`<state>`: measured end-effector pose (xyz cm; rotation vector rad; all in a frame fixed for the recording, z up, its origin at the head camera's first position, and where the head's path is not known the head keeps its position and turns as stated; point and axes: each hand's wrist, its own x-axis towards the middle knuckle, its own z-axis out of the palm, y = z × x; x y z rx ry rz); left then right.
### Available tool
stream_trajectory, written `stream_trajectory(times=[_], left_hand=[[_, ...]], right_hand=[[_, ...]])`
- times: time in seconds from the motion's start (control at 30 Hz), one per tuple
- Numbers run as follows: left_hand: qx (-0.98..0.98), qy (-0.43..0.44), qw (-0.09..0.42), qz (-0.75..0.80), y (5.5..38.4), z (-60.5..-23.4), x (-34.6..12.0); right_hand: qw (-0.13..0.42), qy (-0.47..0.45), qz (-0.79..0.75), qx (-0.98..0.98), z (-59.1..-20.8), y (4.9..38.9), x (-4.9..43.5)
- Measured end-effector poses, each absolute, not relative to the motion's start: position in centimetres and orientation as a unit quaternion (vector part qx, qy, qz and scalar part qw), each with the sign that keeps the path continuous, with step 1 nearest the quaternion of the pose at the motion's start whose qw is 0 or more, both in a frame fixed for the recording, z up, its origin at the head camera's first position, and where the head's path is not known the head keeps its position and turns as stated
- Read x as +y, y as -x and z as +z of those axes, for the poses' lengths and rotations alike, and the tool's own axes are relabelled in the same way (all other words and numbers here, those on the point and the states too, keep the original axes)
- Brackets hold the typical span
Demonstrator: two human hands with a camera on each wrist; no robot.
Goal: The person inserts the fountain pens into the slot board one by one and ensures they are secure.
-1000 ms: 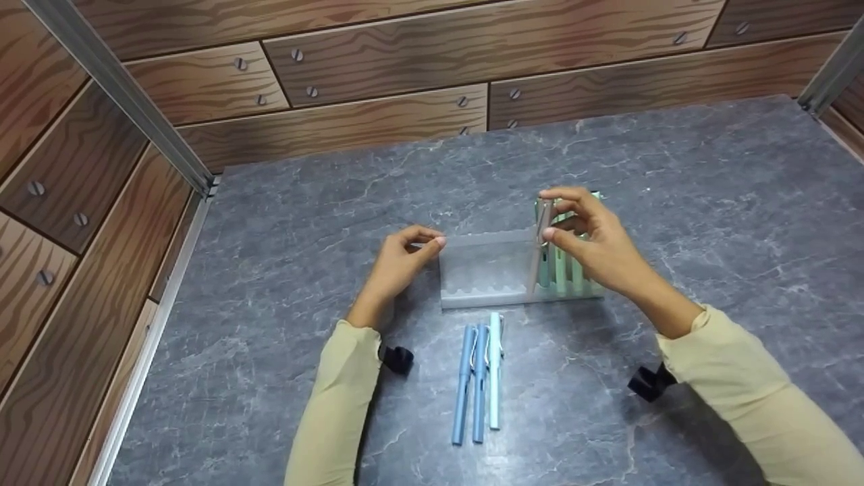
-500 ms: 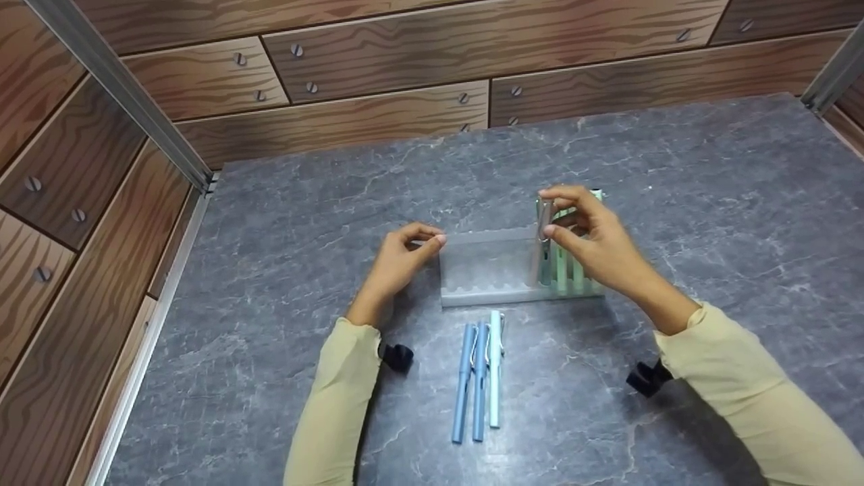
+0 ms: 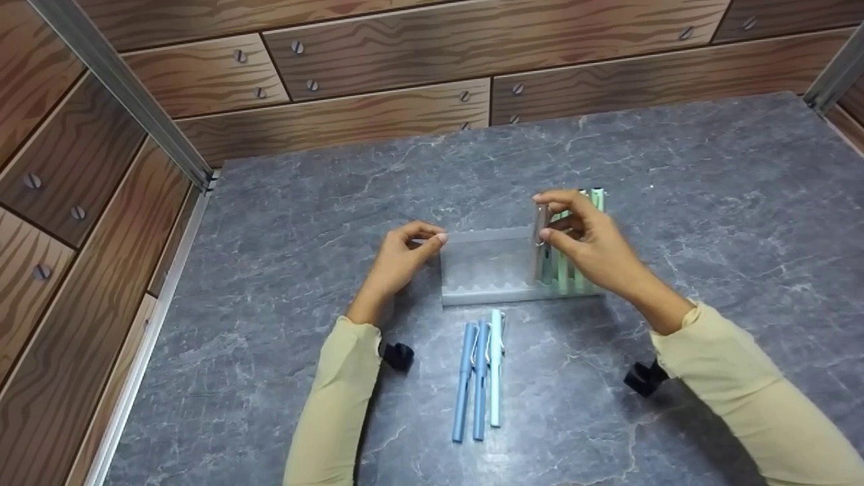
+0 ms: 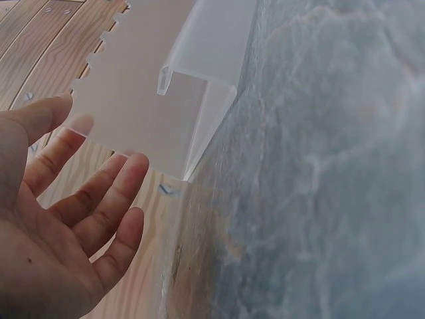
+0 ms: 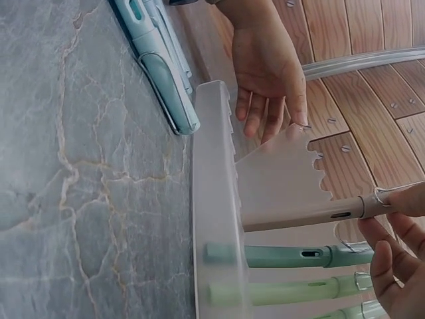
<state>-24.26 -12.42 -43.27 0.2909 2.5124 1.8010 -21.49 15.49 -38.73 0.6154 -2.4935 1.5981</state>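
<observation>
A frosted translucent pen rack [image 3: 482, 260] with a notched top edge and front lip stands on the table. My left hand [image 3: 405, 255] pinches the rack's upper left corner between thumb and index finger, its other fingers loosely bent. With thumb and fingertips, my right hand [image 3: 597, 246] holds a taupe pen [image 5: 299, 216] by its capped upper end. The pen leans along the back panel, its lower end by a notch of the lip. Beside it in the rack are a dark green pen [image 5: 282, 256], a light green pen [image 5: 292, 291] and further green pens, partly behind my right hand.
In front of the rack, two blue pens [image 3: 463, 385] and a pale aqua pen [image 3: 495, 371] lie side by side on the grey marbled table [image 3: 304, 202]. Wood-patterned walls [image 3: 378, 61] with metal corner posts enclose the back and left.
The taupe pen's lower end has moved from over the front lip back to the notches, and its top has shifted slightly left with my right hand. My left hand stays at the corner.
</observation>
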Motion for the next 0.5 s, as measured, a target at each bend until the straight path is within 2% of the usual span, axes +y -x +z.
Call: stream_trajectory(times=[0.5], left_hand=[[0.811, -0.092, 0.017, 0.577, 24.25, -43.15, -12.35]], right_hand=[[0.053, -0.208, 0.521, -0.826, -39.37, 21.25, 15.16]])
